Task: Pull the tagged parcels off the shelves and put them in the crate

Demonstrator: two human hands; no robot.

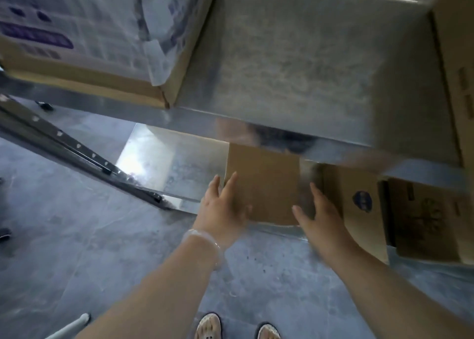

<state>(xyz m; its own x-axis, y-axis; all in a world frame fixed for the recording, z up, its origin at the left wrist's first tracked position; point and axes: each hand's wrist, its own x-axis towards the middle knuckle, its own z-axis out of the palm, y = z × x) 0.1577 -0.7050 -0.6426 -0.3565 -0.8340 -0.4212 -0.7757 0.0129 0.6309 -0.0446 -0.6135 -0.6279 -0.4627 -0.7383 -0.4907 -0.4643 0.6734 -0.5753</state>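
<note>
Grey concrete floor (77,236) runs under a metal rack. A plain brown parcel (264,184) sits at the front edge of the lower shelf (277,229). The left hand (220,210) lies against its left side, fingers straight. The right hand (320,218), fingers straight too, is at its right side, beside a logo-printed box (359,202).

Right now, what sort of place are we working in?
Probably a warehouse or stockroom: galvanised steel shelving with a slotted upright, cardboard cartons stored on both levels, and a bare concrete floor.
</note>
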